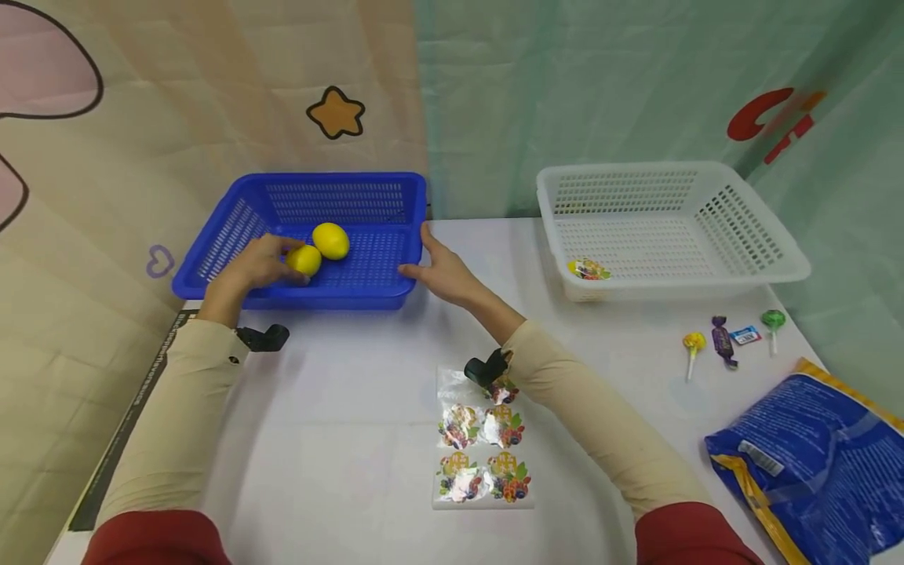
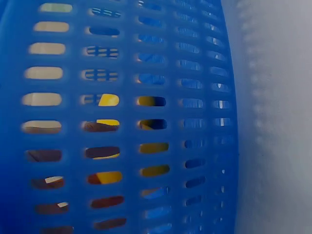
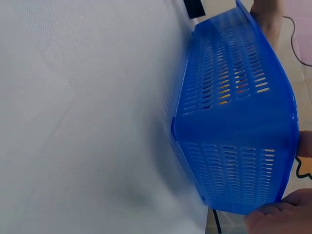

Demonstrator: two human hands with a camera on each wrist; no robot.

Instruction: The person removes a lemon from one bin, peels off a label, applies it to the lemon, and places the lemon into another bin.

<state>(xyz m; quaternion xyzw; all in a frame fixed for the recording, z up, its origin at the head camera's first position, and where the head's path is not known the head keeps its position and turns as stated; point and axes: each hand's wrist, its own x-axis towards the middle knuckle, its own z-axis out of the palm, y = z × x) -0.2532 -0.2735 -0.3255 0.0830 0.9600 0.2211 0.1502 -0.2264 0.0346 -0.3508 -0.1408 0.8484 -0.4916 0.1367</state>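
Inside the blue basket [image 1: 381, 298], my left hand [image 1: 260, 263] reaches over the front rim and grips a yellow lemon [image 1: 305, 260] between thumb and fingers. A second lemon [image 1: 330, 241] lies right behind it on the basket floor. At the basket's right end, my right hand [image 1: 448, 273] holds the rim, thumb over the edge. From the left wrist, the slotted basket wall [image 2: 126, 139] fills most of the view and hides the hand, with bits of yellow showing through. The right wrist view shows the basket's corner [image 3: 234, 122] and fingers [image 3: 282, 214] at its rim.
A white basket [image 1: 678, 286] with a fruit-printed sticker [image 1: 589, 269] inside stands at the back right. Below it lie two lollipops [image 1: 694, 342], a purple-wrapped candy [image 1: 723, 342] and a small packet [image 1: 745, 335]. A sticker sheet [image 1: 483, 463] lies front centre; a blue bag [image 1: 819, 463] lies front right.
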